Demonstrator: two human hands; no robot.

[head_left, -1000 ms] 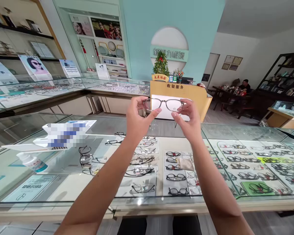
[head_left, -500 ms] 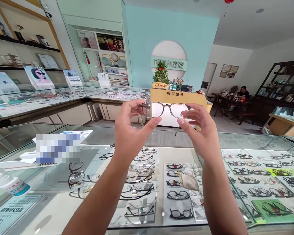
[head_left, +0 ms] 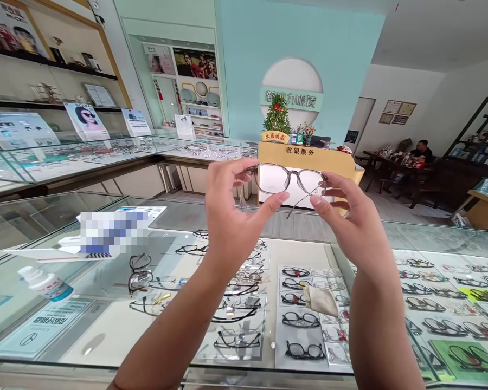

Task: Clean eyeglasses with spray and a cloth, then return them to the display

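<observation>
I hold a pair of clear grey-framed glasses [head_left: 289, 181] up at chest height over a glass display counter [head_left: 106, 336]. My left hand [head_left: 231, 214] pinches the frame's left rim between thumb and fingers. My right hand [head_left: 352, 216] pinches the right rim the same way. The thin temple arms hang down and back toward me. Below my forearms, inside the counter, lie rows of spectacle frames [head_left: 296, 319] on white trays.
A small white bottle [head_left: 44, 283], papers [head_left: 114, 233] and loose black glasses [head_left: 140, 271] lie on the counter at left, a beige cloth [head_left: 320, 300] near the middle. A wooden cashier desk [head_left: 309, 162] stands ahead. A person [head_left: 422, 151] sits at a far-right table.
The glasses stay pinched in both hands, now slightly further right and closer. The view has shifted a little, so the counter and shop appear moved to the right.
</observation>
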